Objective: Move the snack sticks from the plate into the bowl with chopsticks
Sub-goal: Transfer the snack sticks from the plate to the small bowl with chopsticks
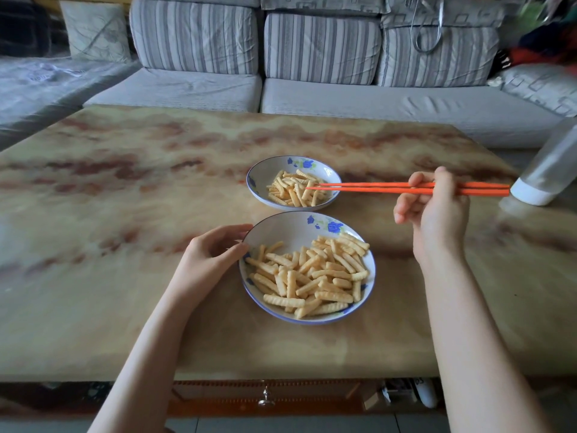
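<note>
A white plate with blue flowers (281, 232) sits near me, piled with crinkled yellow snack sticks (312, 276). Behind it stands a smaller matching bowl (268, 170), also holding snack sticks (290, 190). My right hand (437, 214) holds a pair of orange chopsticks (390, 187) level, pointing left. Their tips sit close together over the right side of the bowl's pile, and I cannot tell whether a stick is pinched between them. My left hand (212, 254) cups the plate's left rim, thumb and fingers touching it.
The dishes stand on a marbled beige table (125, 214). A pale plastic bottle (546, 173) stands at the table's right edge, just beyond the chopsticks' back ends. A grey striped sofa (312, 89) runs behind the table. A drawer knob (266, 400) shows under the front edge.
</note>
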